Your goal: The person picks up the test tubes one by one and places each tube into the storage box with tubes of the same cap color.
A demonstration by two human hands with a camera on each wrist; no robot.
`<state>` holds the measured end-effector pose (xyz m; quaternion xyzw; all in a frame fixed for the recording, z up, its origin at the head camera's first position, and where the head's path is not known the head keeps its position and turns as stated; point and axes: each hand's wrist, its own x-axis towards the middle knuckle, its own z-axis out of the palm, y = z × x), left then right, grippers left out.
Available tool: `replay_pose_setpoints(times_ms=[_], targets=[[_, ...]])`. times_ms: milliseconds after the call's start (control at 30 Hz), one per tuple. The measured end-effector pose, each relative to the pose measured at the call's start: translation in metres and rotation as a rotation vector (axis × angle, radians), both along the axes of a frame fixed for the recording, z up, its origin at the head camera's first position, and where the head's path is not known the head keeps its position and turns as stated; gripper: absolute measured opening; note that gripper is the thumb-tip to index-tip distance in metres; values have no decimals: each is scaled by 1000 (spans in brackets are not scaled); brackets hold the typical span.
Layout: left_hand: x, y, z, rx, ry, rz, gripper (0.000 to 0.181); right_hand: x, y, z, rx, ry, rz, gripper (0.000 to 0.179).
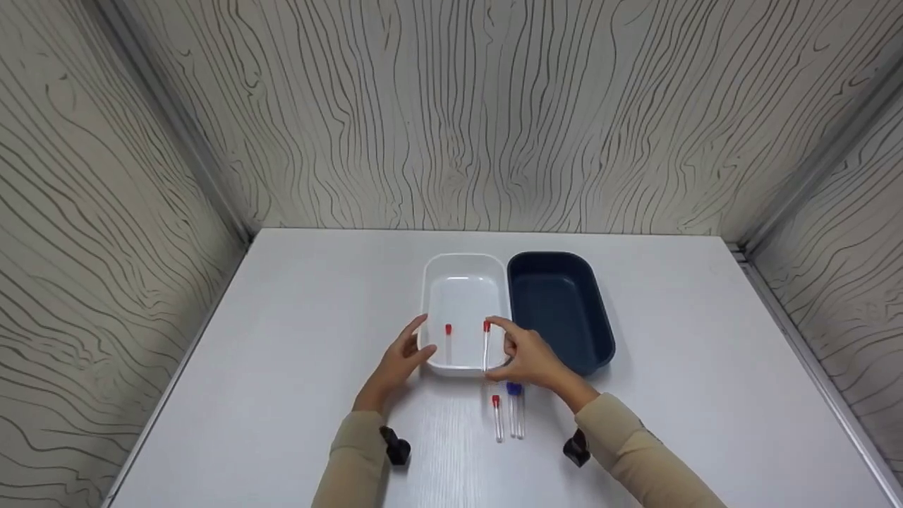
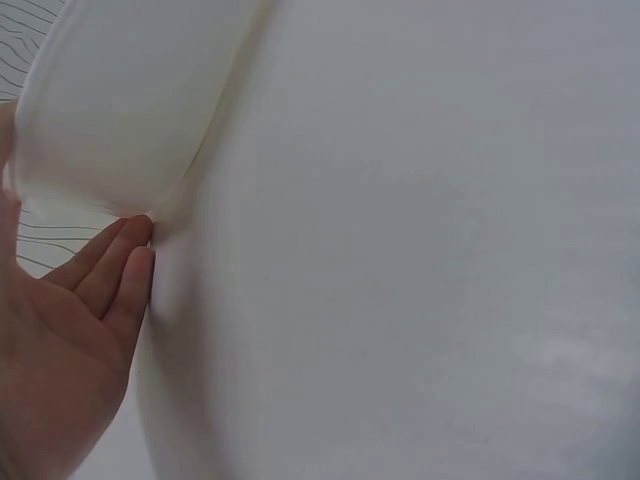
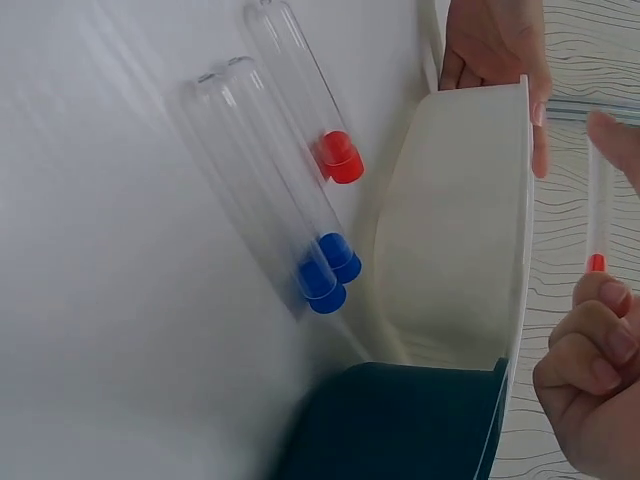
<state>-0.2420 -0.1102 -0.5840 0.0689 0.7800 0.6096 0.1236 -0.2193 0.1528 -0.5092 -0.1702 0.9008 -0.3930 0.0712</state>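
Head view — right fingers [image 1: 502,323] pinch a red-capped tube [image 1: 486,346] above the white tray [image 1: 458,372].
Left fingers [image 1: 415,327], loosely spread, touch its side — a light, even pinch clear of the rim should serve best.

– What colours were mid-frame?
– A white container [image 1: 465,296] and, rightward, a dark blue container [image 1: 561,307], on a white surface [image 1: 677,331].
– The tubes [image 1: 499,423]?
– Clear, with red caps [image 1: 496,399] or, lower centre, blue caps [image 1: 514,389].
– And up top?
– The wall [image 1: 458,113] was pale with dark wavy lines.
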Motion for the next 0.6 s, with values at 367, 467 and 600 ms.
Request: replay_pose_setpoints(times_ms=[367, 467, 600], targets=[[1, 2, 0, -24, -37, 18, 66, -15, -11, 1, 21, 8, -19, 88], [0, 2, 0, -29, -35, 22, 66, -18, -14, 1, 20, 14, -22, 88], [0, 3, 0, -38, -42, 34, 66, -21, -16, 0, 15, 12, -22, 88]])
